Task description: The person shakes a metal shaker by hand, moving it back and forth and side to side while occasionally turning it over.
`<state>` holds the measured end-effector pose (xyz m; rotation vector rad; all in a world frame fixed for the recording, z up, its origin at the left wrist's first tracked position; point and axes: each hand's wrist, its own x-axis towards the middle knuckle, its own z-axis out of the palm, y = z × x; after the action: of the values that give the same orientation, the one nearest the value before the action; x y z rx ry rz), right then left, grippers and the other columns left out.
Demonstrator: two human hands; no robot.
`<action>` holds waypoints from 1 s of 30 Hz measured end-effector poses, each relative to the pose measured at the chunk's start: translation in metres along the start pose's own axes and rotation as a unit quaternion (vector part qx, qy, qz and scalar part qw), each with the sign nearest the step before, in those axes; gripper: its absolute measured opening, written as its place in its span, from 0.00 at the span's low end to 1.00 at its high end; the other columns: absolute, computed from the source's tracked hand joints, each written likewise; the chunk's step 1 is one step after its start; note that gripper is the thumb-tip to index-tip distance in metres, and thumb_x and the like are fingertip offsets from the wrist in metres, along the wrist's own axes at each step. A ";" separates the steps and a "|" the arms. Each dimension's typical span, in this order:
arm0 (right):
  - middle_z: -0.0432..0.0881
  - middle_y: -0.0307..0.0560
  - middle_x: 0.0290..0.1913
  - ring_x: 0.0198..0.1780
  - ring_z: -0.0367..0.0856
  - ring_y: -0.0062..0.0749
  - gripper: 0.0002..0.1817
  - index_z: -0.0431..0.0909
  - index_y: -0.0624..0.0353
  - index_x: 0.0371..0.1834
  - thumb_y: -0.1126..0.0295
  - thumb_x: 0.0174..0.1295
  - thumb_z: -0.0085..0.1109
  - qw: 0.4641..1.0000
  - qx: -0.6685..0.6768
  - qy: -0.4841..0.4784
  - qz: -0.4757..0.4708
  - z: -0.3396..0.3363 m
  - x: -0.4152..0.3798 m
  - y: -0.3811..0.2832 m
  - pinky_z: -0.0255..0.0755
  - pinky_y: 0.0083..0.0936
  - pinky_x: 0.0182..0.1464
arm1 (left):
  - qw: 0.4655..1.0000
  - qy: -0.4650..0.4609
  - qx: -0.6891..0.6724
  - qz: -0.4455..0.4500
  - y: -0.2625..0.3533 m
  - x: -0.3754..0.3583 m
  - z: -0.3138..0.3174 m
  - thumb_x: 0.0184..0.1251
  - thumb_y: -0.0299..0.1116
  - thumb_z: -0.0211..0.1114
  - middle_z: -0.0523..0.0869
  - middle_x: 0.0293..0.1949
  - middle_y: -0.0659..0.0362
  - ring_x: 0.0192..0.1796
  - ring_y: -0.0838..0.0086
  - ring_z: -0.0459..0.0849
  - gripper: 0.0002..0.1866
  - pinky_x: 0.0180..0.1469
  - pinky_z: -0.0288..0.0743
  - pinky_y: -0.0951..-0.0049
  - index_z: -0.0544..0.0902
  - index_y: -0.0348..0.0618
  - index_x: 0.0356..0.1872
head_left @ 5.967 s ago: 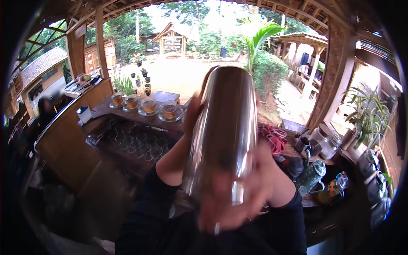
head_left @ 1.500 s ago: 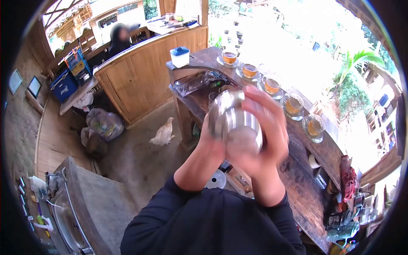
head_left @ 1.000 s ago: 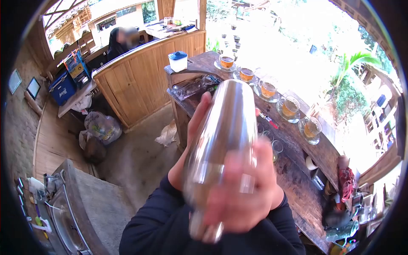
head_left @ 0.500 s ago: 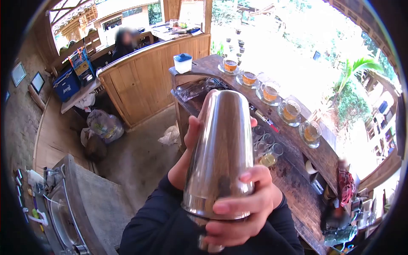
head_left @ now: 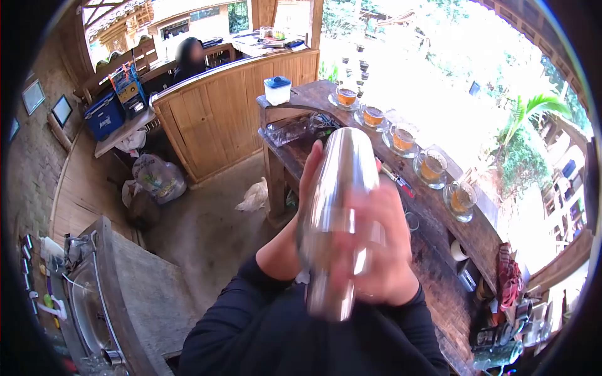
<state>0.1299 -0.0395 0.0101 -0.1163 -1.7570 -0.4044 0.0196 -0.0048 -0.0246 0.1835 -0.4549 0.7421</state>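
A shiny metal cocktail shaker [head_left: 347, 153] is held up in front of my chest, its wide end upward and tilted away. My left hand [head_left: 306, 191] grips its left side, with most of the fingers hidden behind the metal. On the near right side, my right hand [head_left: 381, 247] wraps round the shaker's lower part, smeared by motion. Beyond it, several glass cups of amber drink, among them the nearest cup [head_left: 461, 197], stand on saucers along the wooden bar counter [head_left: 483, 235].
A tub with a blue lid [head_left: 277, 91] stands at the counter's far end. Behind a wooden partition [head_left: 238, 109] sits another person [head_left: 189, 61]. Full plastic bags [head_left: 158, 178] lie on the floor. At lower left is a sink [head_left: 88, 313]; a red cloth [head_left: 509, 276] hangs at right.
The shaker has tipped and shifted, its narrow lower end swinging up into fuller view. My right hand has moved upward with it, blurring. The view has shifted slightly.
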 end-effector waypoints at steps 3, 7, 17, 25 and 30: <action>0.80 0.57 0.49 0.48 0.82 0.44 0.29 0.78 0.60 0.47 0.69 0.37 0.75 0.964 0.023 0.017 0.263 0.018 -0.008 0.028 0.75 0.41 0.49 | 0.979 0.100 0.107 0.144 0.021 0.030 -0.074 0.71 0.51 0.50 0.78 0.56 0.53 0.54 0.65 0.80 0.24 0.59 0.75 0.60 0.73 0.44 0.58; 0.82 0.43 0.47 0.48 0.82 0.39 0.22 0.79 0.47 0.46 0.71 0.43 0.70 0.997 0.007 -0.081 0.000 -0.019 0.026 -0.015 0.75 0.34 0.44 | 0.993 0.056 0.102 0.013 0.000 0.014 0.007 0.70 0.53 0.52 0.74 0.61 0.46 0.61 0.56 0.75 0.30 0.54 0.79 0.55 0.70 0.39 0.63; 0.80 0.56 0.49 0.50 0.80 0.49 0.28 0.79 0.62 0.47 0.66 0.39 0.73 0.975 0.001 -0.003 0.221 -0.002 0.010 0.018 0.73 0.43 0.53 | 0.981 -0.037 0.120 0.147 -0.006 0.018 -0.046 0.70 0.51 0.54 0.75 0.59 0.55 0.59 0.68 0.77 0.30 0.61 0.73 0.65 0.68 0.39 0.63; 0.82 0.45 0.47 0.52 0.80 0.44 0.20 0.80 0.54 0.42 0.62 0.44 0.67 0.995 -0.017 -0.084 -0.060 -0.008 -0.007 0.014 0.71 0.44 0.53 | 1.000 -0.005 0.009 -0.014 0.016 0.032 -0.029 0.68 0.60 0.51 0.73 0.62 0.51 0.59 0.59 0.77 0.39 0.61 0.73 0.55 0.63 0.35 0.66; 0.81 0.60 0.47 0.50 0.81 0.51 0.24 0.79 0.59 0.41 0.67 0.36 0.72 0.983 -0.017 0.035 0.181 -0.011 0.019 0.011 0.71 0.52 0.54 | 0.998 0.020 -0.037 0.042 -0.005 0.028 -0.040 0.74 0.50 0.48 0.76 0.60 0.54 0.58 0.68 0.78 0.25 0.60 0.74 0.63 0.71 0.41 0.61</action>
<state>0.1387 -0.0357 0.0321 -0.4343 -1.6186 -0.1699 0.0541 0.0216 -0.0468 0.0799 -0.4526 0.8084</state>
